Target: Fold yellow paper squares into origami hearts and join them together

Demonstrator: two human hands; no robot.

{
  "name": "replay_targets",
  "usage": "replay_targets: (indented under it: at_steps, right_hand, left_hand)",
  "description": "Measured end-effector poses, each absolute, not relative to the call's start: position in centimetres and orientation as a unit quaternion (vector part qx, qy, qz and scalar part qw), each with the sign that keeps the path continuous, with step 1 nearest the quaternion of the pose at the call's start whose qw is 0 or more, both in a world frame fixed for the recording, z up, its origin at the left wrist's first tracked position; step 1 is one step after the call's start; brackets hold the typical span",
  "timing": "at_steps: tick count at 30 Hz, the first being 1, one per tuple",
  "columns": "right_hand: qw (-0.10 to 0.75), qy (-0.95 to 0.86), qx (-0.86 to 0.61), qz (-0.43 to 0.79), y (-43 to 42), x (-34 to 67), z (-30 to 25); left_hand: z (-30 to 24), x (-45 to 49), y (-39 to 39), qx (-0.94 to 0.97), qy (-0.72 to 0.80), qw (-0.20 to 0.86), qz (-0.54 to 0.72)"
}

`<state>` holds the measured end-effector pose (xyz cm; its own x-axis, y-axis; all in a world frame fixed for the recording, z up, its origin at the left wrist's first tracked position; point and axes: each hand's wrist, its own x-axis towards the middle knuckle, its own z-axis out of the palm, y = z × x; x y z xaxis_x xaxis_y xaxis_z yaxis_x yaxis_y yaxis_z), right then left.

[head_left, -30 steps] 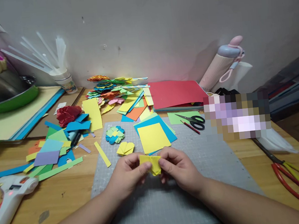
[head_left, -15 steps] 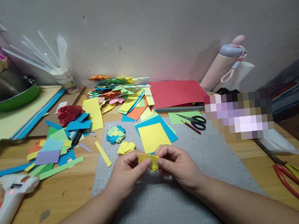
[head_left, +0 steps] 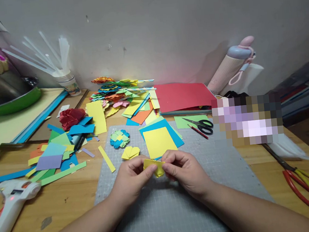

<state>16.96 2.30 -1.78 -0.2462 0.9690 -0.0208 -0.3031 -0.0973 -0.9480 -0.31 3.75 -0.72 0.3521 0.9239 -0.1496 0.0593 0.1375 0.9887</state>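
Between both hands, above the grey cutting mat (head_left: 164, 213), is a small folded piece of yellow paper (head_left: 159, 170). My left hand (head_left: 134, 176) pinches its left end between thumb and fingers. At the right end my right hand (head_left: 184, 169) grips it the same way, fingers curled behind. Just beyond the hands lies a stack of square sheets with a yellow sheet (head_left: 160, 142) on top of blue and green ones. A folded yellow paper piece (head_left: 130, 153) rests to the left, with a blue and green paper flower (head_left: 120, 139) behind it.
Black-handled scissors (head_left: 203, 125) and a red pencil (head_left: 199, 131) lie at the mat's right. Left are paper scraps (head_left: 50, 158) and a white glue gun (head_left: 13, 202). Large red-handled scissors (head_left: 307, 196) lie right. Paper flowers (head_left: 111, 91) and a red sheet (head_left: 182, 97) are at the back.
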Motion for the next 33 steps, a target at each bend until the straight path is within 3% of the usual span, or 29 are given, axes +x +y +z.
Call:
replay_targets:
  at_steps: [13, 21, 28, 33]
  right_hand:
    - [0.502, -0.477, -0.387, 0.609, 1.6, 16.8, -1.8]
    - [0.41, -0.454, -0.383, 0.692, 1.4, 16.7, -2.4]
    - [0.32, -0.498, -0.416, 0.69, 1.5, 16.4, -1.4]
    - [0.338, -0.485, -0.424, 0.686, 1.2, 16.1, -1.8]
  left_hand:
    - [-0.5, -0.1, 3.5, 0.587, 0.42, 0.63, 0.287]
    - [-0.9, -0.5, 3.7, 0.534, 0.41, 0.666, 0.322]
    - [-0.9, -0.4, 3.8, 0.542, 0.43, 0.649, 0.315]
    - [-0.5, -0.1, 3.4, 0.567, 0.428, 0.635, 0.303]
